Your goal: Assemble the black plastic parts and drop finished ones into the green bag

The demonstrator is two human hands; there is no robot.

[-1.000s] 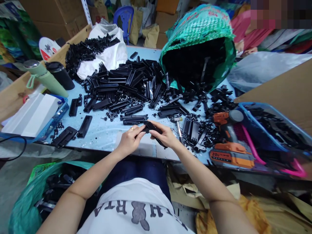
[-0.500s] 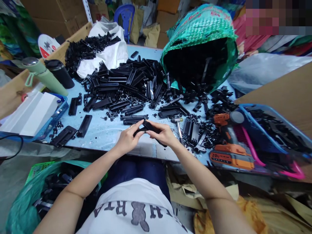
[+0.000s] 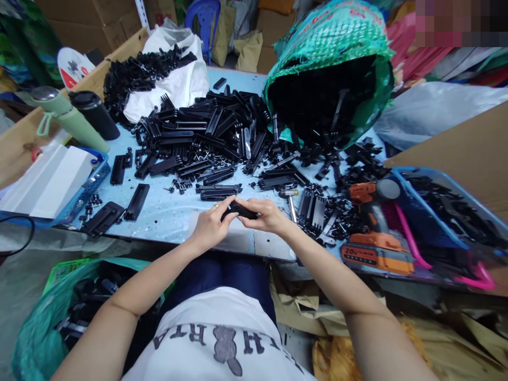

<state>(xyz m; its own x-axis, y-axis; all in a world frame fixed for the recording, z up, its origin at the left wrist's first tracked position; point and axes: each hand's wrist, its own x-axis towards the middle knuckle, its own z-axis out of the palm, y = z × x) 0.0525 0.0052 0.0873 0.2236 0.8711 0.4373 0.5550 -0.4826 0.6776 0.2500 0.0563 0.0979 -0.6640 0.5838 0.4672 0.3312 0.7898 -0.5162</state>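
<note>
Both my hands meet over the front edge of the blue-topped table [image 3: 166, 217], around a black plastic part [image 3: 243, 210]. My left hand [image 3: 211, 224] pinches its left end between thumb and fingers. On the other end, my right hand [image 3: 265, 216] is closed with thumb below and fingers above. Much of the part is hidden by the fingers, so its full shape cannot be made out. Just beyond my hands lie long black plastic pieces [image 3: 219, 191]. A small hammer [image 3: 292, 203] rests to the right of my right hand.
A heap of black parts [image 3: 214, 124] and loose screws covers the table's middle. A green sack [image 3: 329, 47] opens toward me. At right are an orange cordless drill [image 3: 377, 254] and a blue basket [image 3: 436, 174]; at left, a green bottle [image 3: 75, 124] and black tumbler [image 3: 95, 114].
The black part has turned in my hands; its right end, which stuck out below my right hand, no longer shows there. My right hand has shifted slightly, and the view has moved a little.
</note>
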